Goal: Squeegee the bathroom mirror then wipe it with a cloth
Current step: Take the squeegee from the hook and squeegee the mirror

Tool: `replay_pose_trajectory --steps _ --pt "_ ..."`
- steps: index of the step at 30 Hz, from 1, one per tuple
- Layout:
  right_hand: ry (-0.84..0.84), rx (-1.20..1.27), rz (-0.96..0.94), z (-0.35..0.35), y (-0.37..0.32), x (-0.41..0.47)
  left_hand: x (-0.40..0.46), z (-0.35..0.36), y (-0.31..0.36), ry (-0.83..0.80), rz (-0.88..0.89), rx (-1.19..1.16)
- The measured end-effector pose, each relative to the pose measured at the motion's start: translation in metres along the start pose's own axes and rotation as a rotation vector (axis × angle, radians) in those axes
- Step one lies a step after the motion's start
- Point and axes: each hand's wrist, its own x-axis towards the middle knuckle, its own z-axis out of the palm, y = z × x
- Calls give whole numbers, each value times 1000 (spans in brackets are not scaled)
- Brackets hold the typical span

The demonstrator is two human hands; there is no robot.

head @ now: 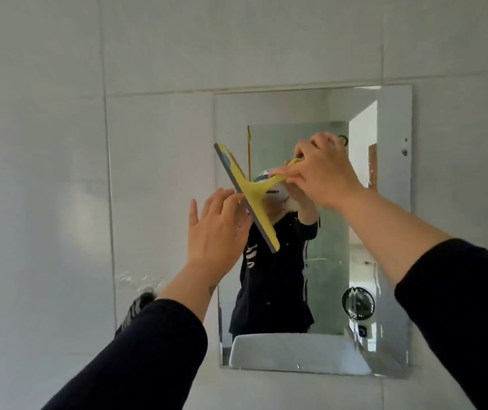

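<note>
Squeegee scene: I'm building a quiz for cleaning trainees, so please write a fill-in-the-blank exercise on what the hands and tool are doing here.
1. The squeegee is coloured ____.
2. The ____ hand grips the squeegee's handle.
3. The left hand is open, its fingers at the squeegee's ____.
4. The tool is held up in front of the ____ on the tiled wall.

Missing words: yellow; right; blade; mirror

I see a pale tiled wall (59,173) carrying everything here; mirror (393,119) is mounted flat on it, right of centre. Dark round suction piece (358,301) is stuck low right on the glass, w/ droplets around it.
</note>
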Motion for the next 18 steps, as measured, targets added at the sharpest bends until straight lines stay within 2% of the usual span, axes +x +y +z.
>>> replay_pose_trajectory --steps 4,8,13,18 --pt "113 12 104 -4 6 45 3 14 -20 71 -124 -31" --pt "184 50 189 -2 6 83 2 40 -31 31 -186 -78" --pt "164 110 188 6 -8 116 6 68 -18 20 -187 -67" --pt "168 58 154 17 -13 122 11 88 -5 -31 -249 -73"
